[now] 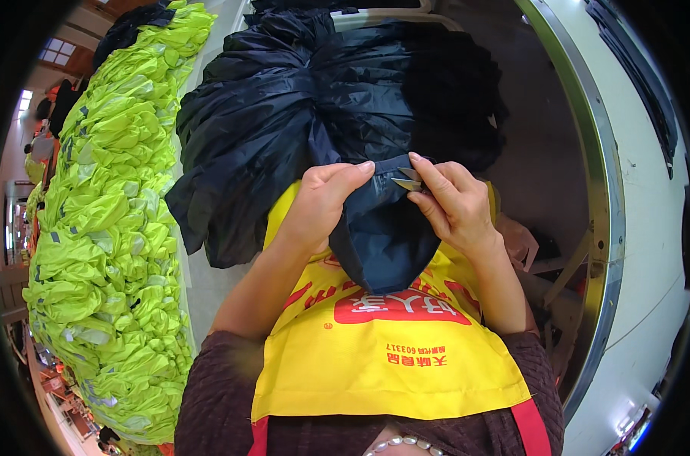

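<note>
The head view shows a dark navy garment piece [390,247] held up between both hands, in front of the person's yellow apron [390,372] and well apart from the edges of the white surface [653,251] on the right. The left hand [322,201] has its grip pinched on the upper edge of the cloth, thumb in sight, the other fingers mostly hidden. The right hand [457,201] has its grip pressed together around small metal thread snips [408,183], their blades parted and pointing left at the cloth just below its upper edge; its forefinger tip is at that edge too. The piece hangs in an open loop, its curved lower rim over the apron. Just beyond lies a large gathered pile of dark garments [261,129]. A long heap of lime-yellow garments [121,220] runs along the pale strip [205,283] at the left. Dark folded cloth [641,83] lies toward the far end of the white surface, whose near side has a metal rim [615,251].
</note>
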`<control>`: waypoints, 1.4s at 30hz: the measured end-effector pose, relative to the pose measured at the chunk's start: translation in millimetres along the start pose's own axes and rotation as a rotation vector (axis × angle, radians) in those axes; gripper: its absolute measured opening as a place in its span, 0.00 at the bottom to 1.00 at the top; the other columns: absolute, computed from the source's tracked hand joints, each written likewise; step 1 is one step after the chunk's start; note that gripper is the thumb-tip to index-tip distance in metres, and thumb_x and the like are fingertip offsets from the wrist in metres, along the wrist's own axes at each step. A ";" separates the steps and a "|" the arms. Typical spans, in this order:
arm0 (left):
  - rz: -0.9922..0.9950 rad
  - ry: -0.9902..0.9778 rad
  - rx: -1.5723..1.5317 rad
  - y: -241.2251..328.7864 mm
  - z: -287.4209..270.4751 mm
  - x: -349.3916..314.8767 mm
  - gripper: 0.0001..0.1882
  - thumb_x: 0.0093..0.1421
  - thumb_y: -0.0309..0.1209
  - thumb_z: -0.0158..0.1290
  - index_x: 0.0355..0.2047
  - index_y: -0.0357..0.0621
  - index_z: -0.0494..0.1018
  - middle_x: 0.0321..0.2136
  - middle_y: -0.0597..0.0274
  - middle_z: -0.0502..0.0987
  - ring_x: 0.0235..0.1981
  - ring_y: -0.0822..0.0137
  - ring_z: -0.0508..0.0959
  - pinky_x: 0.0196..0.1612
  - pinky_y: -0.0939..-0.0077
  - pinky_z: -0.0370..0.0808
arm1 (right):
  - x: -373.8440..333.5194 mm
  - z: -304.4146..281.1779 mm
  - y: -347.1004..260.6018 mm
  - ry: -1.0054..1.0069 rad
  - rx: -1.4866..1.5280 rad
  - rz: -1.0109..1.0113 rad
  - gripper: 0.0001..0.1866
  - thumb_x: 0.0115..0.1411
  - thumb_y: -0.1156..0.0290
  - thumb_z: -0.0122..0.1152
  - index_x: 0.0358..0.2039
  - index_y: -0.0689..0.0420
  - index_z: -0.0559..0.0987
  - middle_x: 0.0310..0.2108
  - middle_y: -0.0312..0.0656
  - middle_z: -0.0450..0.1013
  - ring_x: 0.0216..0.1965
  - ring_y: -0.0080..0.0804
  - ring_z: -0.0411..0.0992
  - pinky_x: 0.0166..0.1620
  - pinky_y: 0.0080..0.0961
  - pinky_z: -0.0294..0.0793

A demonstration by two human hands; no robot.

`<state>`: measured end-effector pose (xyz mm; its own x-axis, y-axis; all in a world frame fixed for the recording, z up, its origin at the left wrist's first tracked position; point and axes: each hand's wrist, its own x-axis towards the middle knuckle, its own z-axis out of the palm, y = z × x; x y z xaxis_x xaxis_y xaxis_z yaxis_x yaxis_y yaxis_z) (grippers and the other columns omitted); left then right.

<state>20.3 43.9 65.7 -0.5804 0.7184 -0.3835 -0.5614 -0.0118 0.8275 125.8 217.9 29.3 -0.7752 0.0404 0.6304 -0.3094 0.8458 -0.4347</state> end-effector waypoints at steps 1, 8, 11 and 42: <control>-0.005 0.007 -0.014 -1.9 0.4 0.8 0.13 0.58 0.34 0.48 0.30 0.35 0.75 0.27 0.61 0.77 0.26 0.74 0.76 0.32 0.85 0.74 | -1.6 0.7 0.2 0.003 -0.007 -0.010 0.21 0.50 0.69 0.61 0.46 0.57 0.74 0.23 0.40 0.69 0.22 0.30 0.68 0.24 0.21 0.70; -0.017 0.024 -0.076 -11.3 3.6 5.7 0.13 0.58 0.34 0.49 0.31 0.34 0.75 0.27 0.62 0.78 0.27 0.76 0.76 0.33 0.86 0.72 | -3.3 -2.2 -6.8 -0.012 -0.116 -0.038 0.22 0.49 0.70 0.62 0.47 0.57 0.73 0.25 0.40 0.70 0.25 0.30 0.70 0.27 0.21 0.72; -0.014 0.018 -0.069 -14.6 3.3 7.7 0.13 0.57 0.34 0.50 0.31 0.35 0.75 0.27 0.63 0.78 0.27 0.76 0.76 0.33 0.87 0.72 | -2.7 -2.7 -9.8 -0.017 -0.097 -0.022 0.21 0.49 0.70 0.62 0.46 0.57 0.74 0.26 0.40 0.71 0.26 0.31 0.71 0.28 0.21 0.72; 0.393 0.332 -0.132 24.2 -159.7 1.0 0.18 0.62 0.37 0.41 0.43 0.36 0.69 0.40 0.55 0.73 0.41 0.63 0.74 0.50 0.66 0.69 | -10.6 22.2 14.8 0.228 0.481 0.558 0.06 0.51 0.76 0.61 0.24 0.59 0.71 0.18 0.35 0.64 0.18 0.21 0.62 0.22 0.15 0.60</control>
<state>-88.1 -66.7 19.8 -0.9056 0.3833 -0.1815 -0.3208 -0.3392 0.8843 117.2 218.1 1.9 -0.7704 0.5457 0.3296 -0.1518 0.3452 -0.9262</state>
